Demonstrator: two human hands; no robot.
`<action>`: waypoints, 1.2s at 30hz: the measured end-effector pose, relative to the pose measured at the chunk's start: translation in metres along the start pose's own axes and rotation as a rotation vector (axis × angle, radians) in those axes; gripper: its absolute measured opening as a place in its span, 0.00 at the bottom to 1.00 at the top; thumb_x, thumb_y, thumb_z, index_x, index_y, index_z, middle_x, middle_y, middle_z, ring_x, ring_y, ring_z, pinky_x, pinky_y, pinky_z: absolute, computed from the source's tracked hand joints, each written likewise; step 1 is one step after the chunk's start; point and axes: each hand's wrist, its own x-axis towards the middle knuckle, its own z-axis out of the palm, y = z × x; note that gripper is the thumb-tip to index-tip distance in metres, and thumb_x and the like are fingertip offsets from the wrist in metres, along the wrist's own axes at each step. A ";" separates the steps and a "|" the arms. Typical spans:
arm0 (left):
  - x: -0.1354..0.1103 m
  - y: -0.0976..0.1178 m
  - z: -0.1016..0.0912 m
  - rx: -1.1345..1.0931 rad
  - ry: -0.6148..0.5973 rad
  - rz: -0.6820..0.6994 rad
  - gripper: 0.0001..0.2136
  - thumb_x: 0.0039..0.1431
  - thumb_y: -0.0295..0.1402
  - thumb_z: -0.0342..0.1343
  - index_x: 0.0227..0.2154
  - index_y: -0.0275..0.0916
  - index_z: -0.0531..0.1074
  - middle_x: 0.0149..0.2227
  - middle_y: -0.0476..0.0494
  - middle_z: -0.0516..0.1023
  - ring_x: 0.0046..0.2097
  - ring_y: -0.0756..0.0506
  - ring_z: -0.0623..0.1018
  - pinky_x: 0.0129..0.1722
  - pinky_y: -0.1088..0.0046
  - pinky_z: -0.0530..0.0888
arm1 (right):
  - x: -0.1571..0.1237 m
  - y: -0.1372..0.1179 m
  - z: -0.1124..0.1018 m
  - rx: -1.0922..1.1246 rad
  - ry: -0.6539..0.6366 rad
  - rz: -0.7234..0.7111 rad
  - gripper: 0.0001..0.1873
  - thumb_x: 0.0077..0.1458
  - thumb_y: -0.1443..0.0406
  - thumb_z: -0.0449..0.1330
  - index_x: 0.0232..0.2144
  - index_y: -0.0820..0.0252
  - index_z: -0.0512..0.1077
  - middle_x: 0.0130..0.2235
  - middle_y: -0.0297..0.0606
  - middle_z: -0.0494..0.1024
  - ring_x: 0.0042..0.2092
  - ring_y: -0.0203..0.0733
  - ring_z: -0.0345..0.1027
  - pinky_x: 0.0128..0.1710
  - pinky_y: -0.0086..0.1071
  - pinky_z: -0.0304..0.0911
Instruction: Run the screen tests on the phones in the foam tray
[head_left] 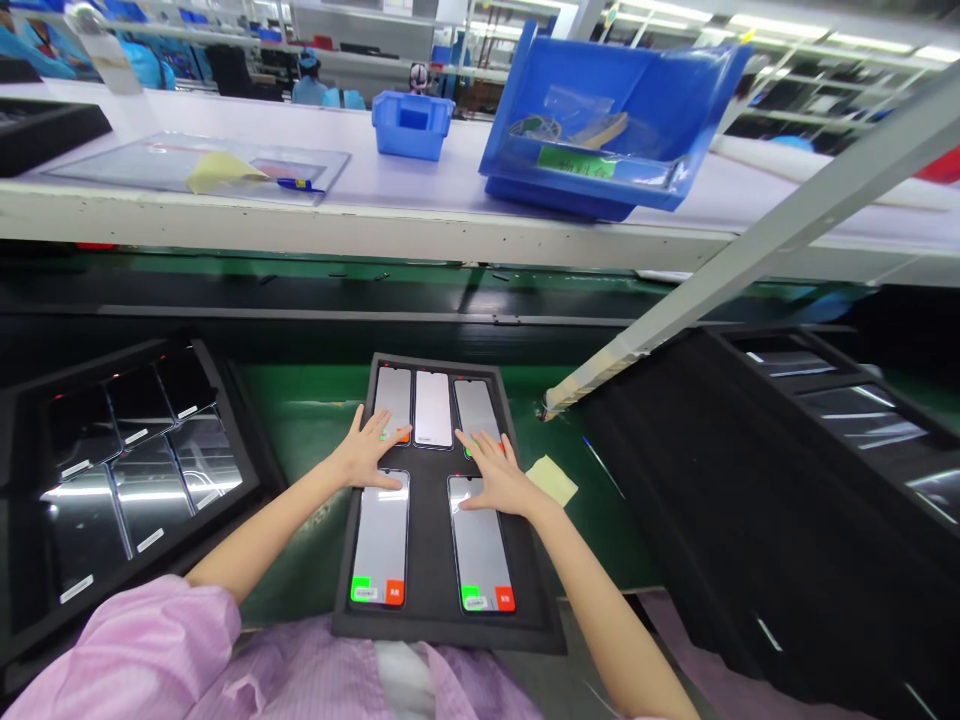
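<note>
A black foam tray (429,560) lies in front of me with several smartphones set in its slots, screens lit white. My left hand (371,450) is spread over the upper left phone (394,390), its thumb over the top of the lower left phone (381,530). Over the upper right phone (474,400), my right hand (495,475) has its fingers apart, and its thumb touches or hovers at the lower right phone (484,550). Between them is the upper middle phone (433,410). Green and red squares show near the bottoms of the lower phones. Neither hand holds anything.
At left is another tray (255,470) of dark-screened phones; at right, stacked black trays (675,480) hold more. A slanted grey post (720,260) crosses the right side. A yellow paper (553,481) and a blue pen (603,467) lie nearby. Blue bins (412,125) stand on the shelf.
</note>
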 end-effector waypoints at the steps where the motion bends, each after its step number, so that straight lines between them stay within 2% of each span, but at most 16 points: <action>1: -0.001 0.001 0.000 -0.026 0.051 -0.025 0.42 0.43 0.54 0.57 0.60 0.42 0.53 0.64 0.29 0.49 0.64 0.30 0.46 0.57 0.40 0.38 | 0.003 -0.002 0.000 -0.011 0.043 0.002 0.52 0.43 0.49 0.60 0.63 0.50 0.37 0.64 0.47 0.49 0.65 0.52 0.34 0.60 0.53 0.30; 3: -0.008 0.004 0.003 -0.102 0.195 -0.118 0.37 0.50 0.51 0.53 0.60 0.43 0.52 0.64 0.32 0.48 0.65 0.32 0.45 0.58 0.42 0.39 | 0.012 -0.008 0.001 -0.039 0.155 0.020 0.43 0.50 0.49 0.54 0.63 0.52 0.42 0.64 0.48 0.50 0.65 0.52 0.36 0.60 0.53 0.33; 6: -0.028 0.016 0.022 -0.271 0.407 -0.287 0.29 0.58 0.46 0.46 0.61 0.42 0.50 0.64 0.34 0.48 0.65 0.35 0.45 0.59 0.43 0.41 | 0.031 -0.017 0.006 -0.098 0.272 0.038 0.28 0.58 0.51 0.44 0.57 0.55 0.58 0.62 0.49 0.54 0.64 0.53 0.41 0.60 0.53 0.36; 10: -0.069 0.038 0.061 -0.560 0.541 -0.445 0.27 0.60 0.42 0.44 0.61 0.42 0.48 0.63 0.33 0.51 0.64 0.38 0.50 0.58 0.48 0.53 | 0.051 -0.022 0.013 -0.148 0.400 0.023 0.25 0.61 0.54 0.39 0.47 0.57 0.69 0.58 0.48 0.61 0.61 0.51 0.48 0.59 0.53 0.39; 12: -0.086 0.047 0.072 -0.646 0.525 -0.487 0.25 0.60 0.41 0.43 0.60 0.42 0.50 0.62 0.33 0.52 0.64 0.38 0.53 0.58 0.51 0.56 | 0.057 -0.022 0.016 -0.151 0.455 0.024 0.25 0.61 0.55 0.38 0.45 0.58 0.70 0.57 0.48 0.62 0.60 0.50 0.50 0.59 0.53 0.39; 15: -0.095 0.050 0.071 -0.624 0.474 -0.497 0.21 0.61 0.41 0.41 0.56 0.44 0.58 0.62 0.35 0.51 0.62 0.37 0.56 0.58 0.50 0.56 | 0.064 -0.023 0.020 -0.148 0.483 0.029 0.25 0.62 0.56 0.37 0.43 0.58 0.71 0.55 0.48 0.65 0.59 0.50 0.52 0.59 0.55 0.38; 17: -0.089 0.047 0.064 -0.585 0.477 -0.497 0.20 0.61 0.41 0.41 0.55 0.44 0.60 0.62 0.35 0.52 0.62 0.37 0.56 0.58 0.49 0.56 | 0.068 -0.025 0.021 -0.143 0.493 0.035 0.26 0.62 0.57 0.36 0.43 0.58 0.70 0.54 0.49 0.66 0.59 0.50 0.52 0.58 0.55 0.38; 20: -0.068 0.039 0.057 -0.644 0.519 -0.536 0.22 0.61 0.41 0.41 0.56 0.41 0.56 0.61 0.34 0.53 0.62 0.37 0.57 0.58 0.50 0.57 | 0.072 -0.028 0.023 -0.133 0.506 0.053 0.27 0.62 0.57 0.34 0.43 0.59 0.70 0.54 0.48 0.66 0.58 0.50 0.53 0.58 0.55 0.39; 25: -0.042 0.032 0.063 -0.765 0.556 -0.564 0.24 0.62 0.38 0.39 0.59 0.38 0.47 0.59 0.33 0.57 0.61 0.42 0.58 0.58 0.58 0.59 | 0.076 -0.032 0.023 -0.123 0.509 0.096 0.27 0.62 0.57 0.33 0.44 0.60 0.69 0.53 0.49 0.66 0.58 0.50 0.53 0.58 0.54 0.40; 28: -0.041 0.031 0.063 -0.734 0.523 -0.560 0.22 0.62 0.39 0.39 0.58 0.39 0.52 0.60 0.33 0.56 0.61 0.41 0.59 0.58 0.58 0.60 | 0.077 -0.033 0.023 -0.114 0.503 0.120 0.27 0.62 0.58 0.33 0.45 0.61 0.68 0.53 0.50 0.66 0.58 0.51 0.53 0.57 0.54 0.41; 32: -0.039 0.030 0.047 -0.633 0.435 -0.565 0.22 0.62 0.41 0.38 0.57 0.41 0.56 0.62 0.33 0.50 0.57 0.37 0.67 0.52 0.56 0.66 | 0.079 -0.036 0.022 -0.101 0.498 0.130 0.26 0.62 0.57 0.34 0.45 0.61 0.68 0.55 0.51 0.64 0.59 0.51 0.51 0.57 0.54 0.41; 36: -0.027 0.028 0.025 -0.416 0.296 -0.602 0.23 0.63 0.41 0.36 0.59 0.42 0.55 0.64 0.30 0.45 0.44 0.36 0.77 0.44 0.55 0.71 | 0.075 -0.037 0.019 -0.084 0.504 0.132 0.26 0.62 0.58 0.35 0.48 0.61 0.66 0.55 0.50 0.63 0.59 0.50 0.50 0.58 0.53 0.41</action>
